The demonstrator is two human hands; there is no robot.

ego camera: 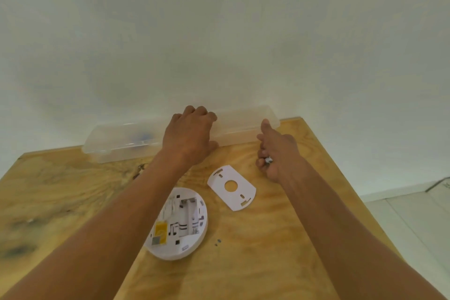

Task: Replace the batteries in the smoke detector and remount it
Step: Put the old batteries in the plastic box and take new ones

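My left hand [188,135] lay over the clear plastic case [121,140] at the far edge of the plywood table [280,238], fingers curled over its top and thumb against its near side, gripping it. The case ran along the white wall [219,31], so there was no room behind it. My right hand [274,151] hovered just beside the case's right end, forefinger stretched toward it, the other fingers curled round something small and metallic, probably batteries [268,160], though most of it was hidden in my palm. The smoke detector [182,224] lay back-up near the table's middle, its battery bay showing, its left side covered by my left forearm. The white mounting plate [231,187] lay apart from it, between my two arms. Bare wood stretched to the left and toward me. The table's right edge dropped to a pale floor [414,221]. A bluish blur inside the case was too smeared to name.
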